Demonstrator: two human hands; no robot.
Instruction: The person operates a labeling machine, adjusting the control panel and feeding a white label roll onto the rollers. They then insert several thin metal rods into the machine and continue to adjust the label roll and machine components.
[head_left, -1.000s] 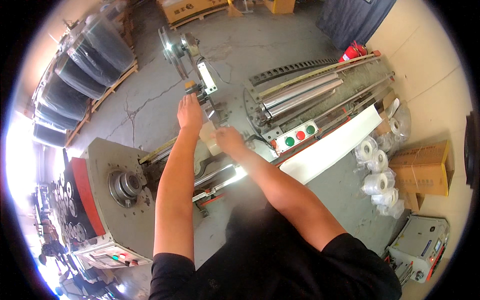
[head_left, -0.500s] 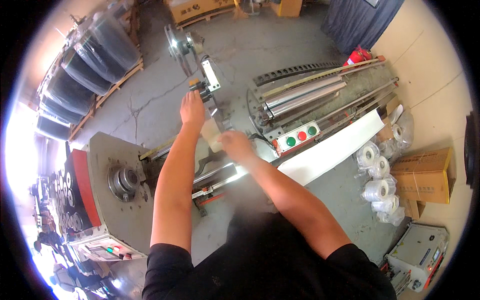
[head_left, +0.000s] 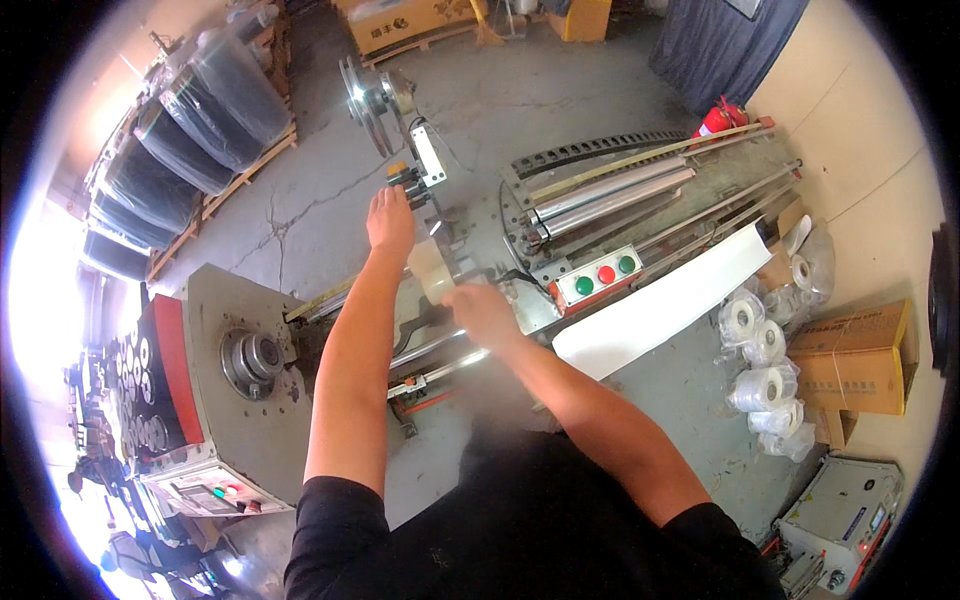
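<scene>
My left hand is reached out at the dark rollers of the machine's metal arm. Its fingers are bent and close together; whatever they grip is hidden beneath them. Nearer to me, my right hand is closed at the lower end of a pale, cream-coloured strip, slightly blurred. Upward from that hand, the strip runs toward the rollers, just right of my left wrist. Beyond the rollers, a white bracket and a shiny flanged reel are mounted on the same arm.
A button box with two green buttons and a red one sits right of my hands. Beside it slopes a white curved sheet. The machine's grey housing stands at left. Wrapped rolls and a cardboard box lie at right.
The view has shifted slightly, so the scene sits a little lower and farther right. Both hands stay at nearly the same places on the machine; the strip shows slightly more clearly.
</scene>
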